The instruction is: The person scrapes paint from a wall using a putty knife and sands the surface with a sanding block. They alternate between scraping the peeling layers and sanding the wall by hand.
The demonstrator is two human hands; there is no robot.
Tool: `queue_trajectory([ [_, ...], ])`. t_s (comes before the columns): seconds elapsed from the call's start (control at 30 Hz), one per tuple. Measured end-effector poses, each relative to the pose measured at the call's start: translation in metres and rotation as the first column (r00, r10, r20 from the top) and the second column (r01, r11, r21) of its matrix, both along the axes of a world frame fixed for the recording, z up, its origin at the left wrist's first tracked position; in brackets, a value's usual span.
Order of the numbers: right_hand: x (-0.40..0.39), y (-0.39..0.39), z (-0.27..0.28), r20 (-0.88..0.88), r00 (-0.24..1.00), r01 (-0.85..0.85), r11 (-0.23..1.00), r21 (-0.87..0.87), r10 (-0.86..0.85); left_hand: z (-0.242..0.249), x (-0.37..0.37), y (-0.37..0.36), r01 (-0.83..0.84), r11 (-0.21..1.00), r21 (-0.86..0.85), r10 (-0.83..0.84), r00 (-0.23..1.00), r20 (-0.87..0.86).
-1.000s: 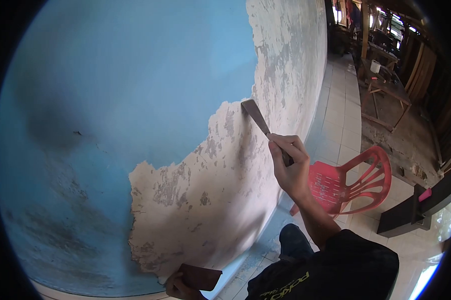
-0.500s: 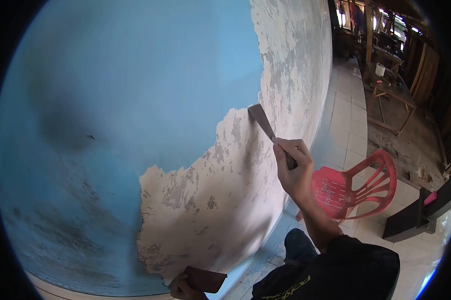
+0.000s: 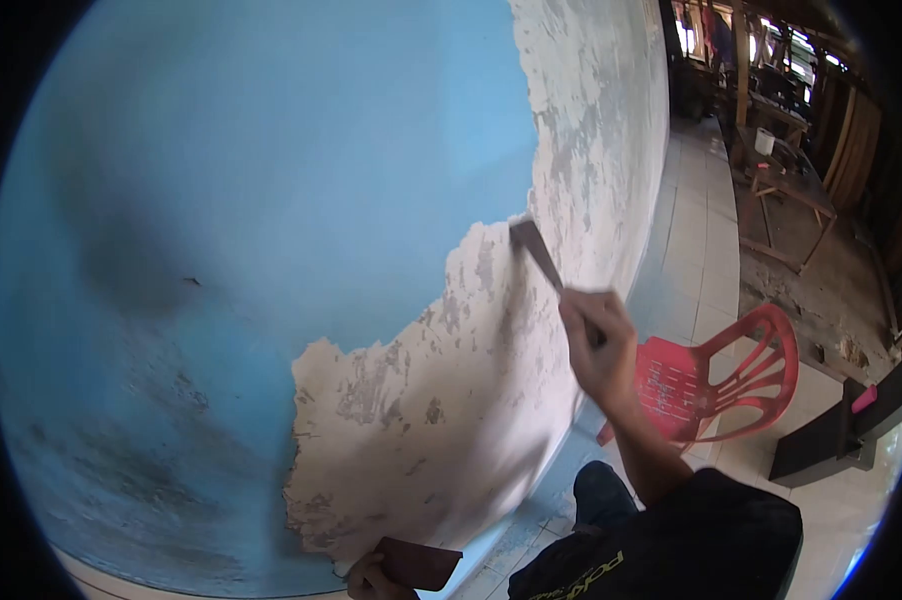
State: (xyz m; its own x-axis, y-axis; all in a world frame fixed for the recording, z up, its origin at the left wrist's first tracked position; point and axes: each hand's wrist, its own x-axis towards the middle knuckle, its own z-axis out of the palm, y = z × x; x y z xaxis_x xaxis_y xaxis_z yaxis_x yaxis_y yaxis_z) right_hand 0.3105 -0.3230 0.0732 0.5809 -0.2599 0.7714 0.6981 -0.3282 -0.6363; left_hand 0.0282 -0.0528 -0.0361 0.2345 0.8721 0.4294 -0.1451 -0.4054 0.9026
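Note:
My right hand (image 3: 603, 345) is wrapped round the handle of a metal paint scraper (image 3: 539, 250). The blade tip lies at the edge where blue paint (image 3: 391, 180) meets a bare, pale patch (image 3: 451, 400) of the wall. That edge is ragged, and grey blotches mark the stripped surface. Low in the view, my left hand (image 3: 369, 580) grips a dark reddish-brown, flat plate (image 3: 419, 564) with straight edges, close to the wall's lower part; its kind does not show.
A red plastic chair (image 3: 741, 385), its seat speckled with flakes, stands right of my arm on the tiled floor (image 3: 686, 260). Beside it is a black stand (image 3: 821, 440) with a pink object (image 3: 864, 398). Farther back, a wooden table (image 3: 791, 185) bears a white cup (image 3: 764, 141).
The view has shifted slightly, so the wall and chair sit a little farther right. My right hand has turned slightly, with the scraper blade just below the paint edge.

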Motion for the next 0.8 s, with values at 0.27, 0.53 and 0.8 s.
queue_trajectory([
  [0.27,-0.007,0.002,0.006,-0.105,0.994,-0.026,0.998,0.056,0.032,0.012,0.002,-0.011,0.028,1.000,0.005,-0.028,1.000,0.005],
  [0.53,0.016,-0.001,0.027,-0.058,0.998,-0.001,0.996,0.084,0.006,0.011,0.001,-0.012,0.012,0.996,-0.086,-0.011,1.000,0.019],
  [0.8,0.010,-0.002,0.026,-0.059,0.998,0.035,0.999,0.033,-0.033,0.008,-0.002,-0.013,0.020,0.999,-0.030,-0.020,1.000,0.000],
])
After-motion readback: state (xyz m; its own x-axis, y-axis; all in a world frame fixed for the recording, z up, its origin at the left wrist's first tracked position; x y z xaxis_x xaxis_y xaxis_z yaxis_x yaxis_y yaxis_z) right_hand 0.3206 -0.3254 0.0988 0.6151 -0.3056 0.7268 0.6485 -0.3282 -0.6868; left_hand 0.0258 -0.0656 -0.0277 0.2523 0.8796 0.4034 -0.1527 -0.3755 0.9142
